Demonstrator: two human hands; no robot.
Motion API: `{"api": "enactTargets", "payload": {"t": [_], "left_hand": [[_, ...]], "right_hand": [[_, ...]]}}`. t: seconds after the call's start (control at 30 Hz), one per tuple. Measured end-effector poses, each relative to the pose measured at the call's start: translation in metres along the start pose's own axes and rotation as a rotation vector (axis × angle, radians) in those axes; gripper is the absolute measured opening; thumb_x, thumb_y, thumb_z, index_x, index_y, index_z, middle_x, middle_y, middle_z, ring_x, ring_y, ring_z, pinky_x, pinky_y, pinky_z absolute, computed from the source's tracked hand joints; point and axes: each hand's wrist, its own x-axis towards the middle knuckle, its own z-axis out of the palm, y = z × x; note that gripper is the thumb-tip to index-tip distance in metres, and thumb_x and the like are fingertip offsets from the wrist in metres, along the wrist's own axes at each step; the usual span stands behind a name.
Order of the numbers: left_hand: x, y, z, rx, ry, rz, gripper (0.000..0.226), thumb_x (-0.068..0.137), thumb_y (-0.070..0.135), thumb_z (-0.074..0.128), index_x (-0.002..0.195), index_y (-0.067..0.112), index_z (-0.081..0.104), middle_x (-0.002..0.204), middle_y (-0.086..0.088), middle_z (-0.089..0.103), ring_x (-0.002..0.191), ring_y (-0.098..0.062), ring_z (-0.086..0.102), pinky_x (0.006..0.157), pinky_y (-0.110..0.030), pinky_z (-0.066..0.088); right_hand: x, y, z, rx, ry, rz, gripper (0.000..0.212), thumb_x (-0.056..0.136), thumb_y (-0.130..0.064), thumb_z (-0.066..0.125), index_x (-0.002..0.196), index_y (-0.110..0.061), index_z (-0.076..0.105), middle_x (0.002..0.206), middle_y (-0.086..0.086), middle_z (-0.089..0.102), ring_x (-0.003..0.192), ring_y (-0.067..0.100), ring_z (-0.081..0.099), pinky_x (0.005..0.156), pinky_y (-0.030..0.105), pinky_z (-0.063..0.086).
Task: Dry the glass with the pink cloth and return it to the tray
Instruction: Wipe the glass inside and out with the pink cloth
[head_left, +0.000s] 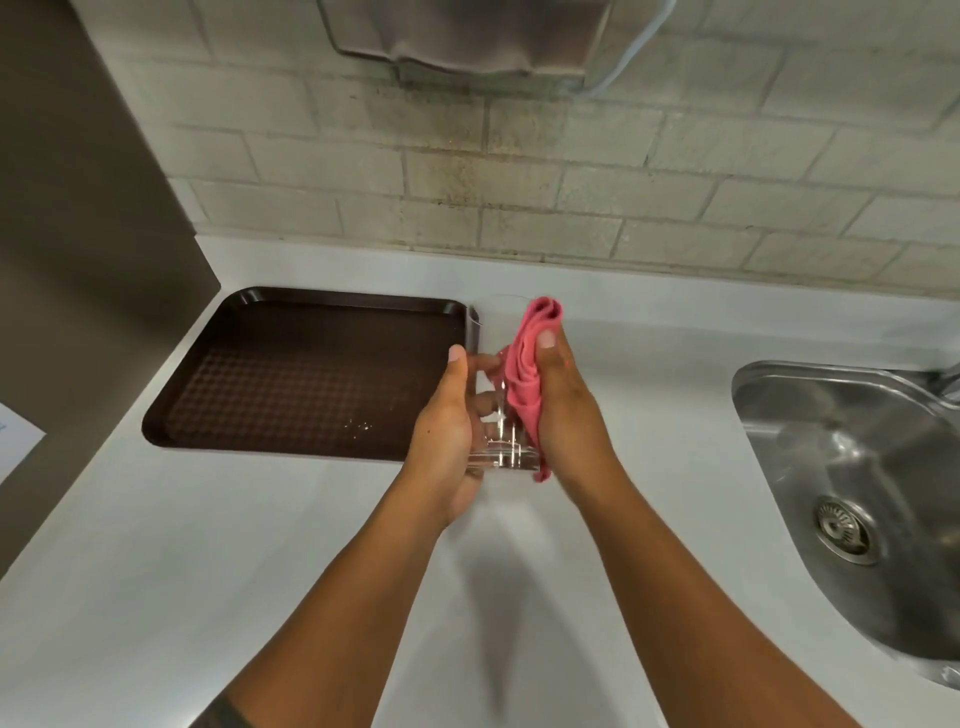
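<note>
A clear drinking glass (498, 415) is held above the white counter, its thick base toward me and its rim toward the wall. My left hand (449, 431) wraps around its left side. My right hand (563, 410) presses a folded pink cloth (527, 374) against the glass's right side, thumb on top of the cloth. The cloth's top sticks up past my thumb and its lower end hangs by the glass base. The dark brown tray (249, 395) lies just left of my hands, with a few water drops on it.
A steel sink (852, 457) with a drain is set into the white counter (260, 545) on the right. A tiled wall runs behind, with a grey dispenser (467, 36) mounted high. A brown panel (78, 208) stands at the left.
</note>
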Motion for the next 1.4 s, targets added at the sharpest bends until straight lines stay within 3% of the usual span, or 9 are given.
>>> {"api": "enactTargets", "payload": {"t": [0.1,0.23,0.4,0.5,0.67,0.8,0.9,1.2,1.4], "left_hand": [[0.003,0.001,0.001,0.070,0.052,0.009,0.061,0.107,0.061,0.039,0.132,0.014,0.068,0.119,-0.019,0.080,0.107,-0.040,0.078,0.096,-0.057,0.061],[0.005,-0.007,0.003,0.198,0.104,0.037,0.056,0.106,0.064,0.035,0.126,0.027,0.072,0.111,-0.007,0.083,0.104,-0.027,0.079,0.090,-0.043,0.064],[0.009,-0.007,0.004,0.164,0.094,0.030,0.058,0.106,0.063,0.038,0.122,0.022,0.076,0.122,-0.013,0.079,0.112,-0.031,0.077,0.098,-0.047,0.062],[0.011,-0.010,0.005,0.194,0.107,0.025,0.052,0.108,0.058,0.038,0.108,0.026,0.079,0.099,0.000,0.085,0.098,-0.020,0.080,0.084,-0.035,0.063],[0.011,-0.008,0.004,0.437,0.176,0.111,0.037,0.114,0.037,0.034,0.127,0.022,0.065,0.110,-0.001,0.075,0.093,-0.014,0.075,0.074,-0.029,0.063],[0.001,-0.007,0.010,0.302,0.121,-0.003,0.043,0.113,0.044,0.038,0.139,0.026,0.066,0.128,-0.005,0.075,0.116,-0.024,0.072,0.107,-0.045,0.057],[-0.003,-0.007,0.015,0.292,0.112,-0.015,0.051,0.111,0.052,0.035,0.146,0.026,0.060,0.138,-0.005,0.070,0.125,-0.026,0.068,0.114,-0.048,0.051],[0.003,-0.011,0.011,0.204,0.144,-0.053,0.049,0.109,0.053,0.038,0.135,0.024,0.068,0.129,-0.006,0.074,0.112,-0.024,0.074,0.085,-0.033,0.060],[0.000,-0.011,0.015,0.141,0.156,-0.071,0.049,0.110,0.051,0.039,0.136,0.022,0.068,0.133,-0.009,0.073,0.117,-0.029,0.073,0.106,-0.048,0.057]], "right_hand": [[-0.016,0.012,0.004,0.043,-0.018,0.093,0.093,0.069,-0.093,0.026,0.142,-0.041,0.050,0.100,-0.003,0.076,0.084,0.024,0.076,0.067,0.050,0.064],[-0.028,0.021,0.003,-0.016,-0.040,0.067,0.095,0.079,-0.088,0.029,0.158,-0.036,0.026,0.109,-0.013,0.066,0.077,0.006,0.071,0.051,0.017,0.056],[-0.040,0.023,0.005,-0.099,-0.018,-0.015,0.094,0.077,-0.082,0.041,0.157,-0.052,0.002,0.139,-0.007,0.056,0.102,0.018,0.072,0.072,0.028,0.065],[-0.038,0.022,0.004,-0.194,0.017,-0.016,0.095,0.074,-0.085,0.034,0.158,-0.050,0.003,0.144,-0.005,0.057,0.104,0.016,0.070,0.068,0.008,0.057],[-0.038,0.025,0.005,-0.372,0.086,-0.068,0.081,0.088,-0.076,0.025,0.160,-0.039,0.017,0.129,-0.002,0.063,0.109,0.015,0.066,0.089,0.025,0.055],[-0.037,0.026,0.009,-0.526,0.117,-0.065,0.077,0.089,-0.076,0.013,0.158,-0.045,0.003,0.129,0.002,0.059,0.109,0.018,0.065,0.083,0.031,0.054],[-0.039,0.023,0.009,-0.533,0.116,-0.061,0.077,0.088,-0.075,0.011,0.158,-0.046,0.003,0.134,0.001,0.059,0.112,0.019,0.065,0.086,0.031,0.053],[-0.049,0.024,0.011,-0.507,0.110,-0.082,0.078,0.088,-0.076,0.010,0.159,-0.044,0.005,0.152,-0.006,0.053,0.130,0.019,0.059,0.106,0.039,0.051],[-0.052,0.020,0.011,-0.510,0.100,-0.070,0.083,0.084,-0.079,0.006,0.159,-0.044,0.003,0.158,-0.006,0.045,0.138,0.020,0.051,0.108,0.046,0.049]]}}
